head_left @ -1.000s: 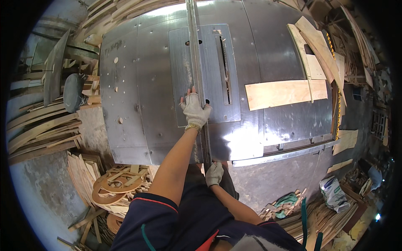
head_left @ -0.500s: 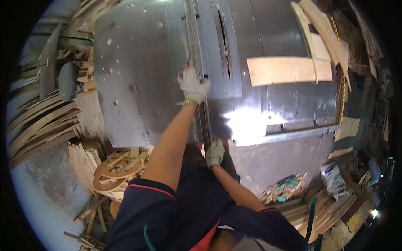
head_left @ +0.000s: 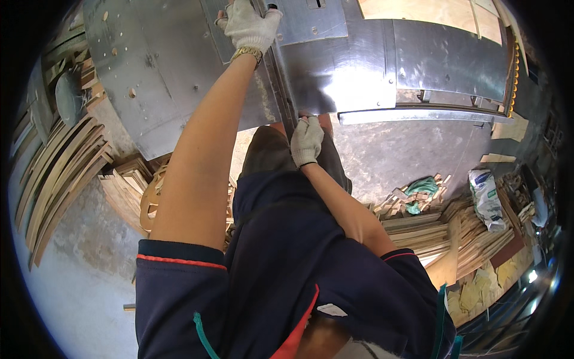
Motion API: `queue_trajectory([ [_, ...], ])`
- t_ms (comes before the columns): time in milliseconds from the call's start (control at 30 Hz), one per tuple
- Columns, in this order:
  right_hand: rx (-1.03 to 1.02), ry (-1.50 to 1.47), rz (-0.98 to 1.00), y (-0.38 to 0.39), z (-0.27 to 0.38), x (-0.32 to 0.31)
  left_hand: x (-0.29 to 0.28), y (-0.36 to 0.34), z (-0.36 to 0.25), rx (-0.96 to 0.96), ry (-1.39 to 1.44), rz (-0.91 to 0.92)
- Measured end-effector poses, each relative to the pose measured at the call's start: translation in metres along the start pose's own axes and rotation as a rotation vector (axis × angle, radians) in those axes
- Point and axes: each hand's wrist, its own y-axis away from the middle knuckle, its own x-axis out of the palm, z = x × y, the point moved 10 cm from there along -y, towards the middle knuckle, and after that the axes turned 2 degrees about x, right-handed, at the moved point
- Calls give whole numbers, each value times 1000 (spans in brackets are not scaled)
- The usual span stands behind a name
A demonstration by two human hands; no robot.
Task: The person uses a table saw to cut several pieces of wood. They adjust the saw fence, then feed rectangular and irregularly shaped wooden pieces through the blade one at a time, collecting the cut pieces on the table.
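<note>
clearly, the long metal rail (head_left: 276, 78) lies across the steel bench (head_left: 173, 66) with its near end reaching the near edge, close to the person's knees. two gloved hands are at it: the left hand (head_left: 248, 25), at the top rim of the view, is spread across the rail with thumb and fingers apart, though whether it squeezes cannot be told; the right hand (head_left: 308, 140) is curled at the rail's near end, its exact hold hidden. a broad span of bare steel, pierced by several round holes, stretches left of the rail; to the right, more steel separates it from at least two pale boards (head_left: 430, 13), cut off by the upper rim. one inset plate (head_left: 311, 30) sits just right of the rail, showing one slot end. one straight metal bar (head_left: 412, 115) runs along the right part of the near edge, with a gap behind it. one gold band (head_left: 248, 54) circles the left wrist. one white sack (head_left: 487, 200) stands by stacked wood at the right, its contents hidden; near it, one green cloth (head_left: 423, 186) lies among many small offcuts (head_left: 391, 203).
</note>
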Motion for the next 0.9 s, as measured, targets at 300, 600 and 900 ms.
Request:
queue_trajectory([
  [300,53,-22,86,-2,-18,9,2,-1,1,-13,-24,24],
  [600,358,-41,91,-38,-116,-1,8,0,7,-26,-14,55],
  [900,129,251,153,-52,-125,14,10,-1,5,-36,-15,151],
])
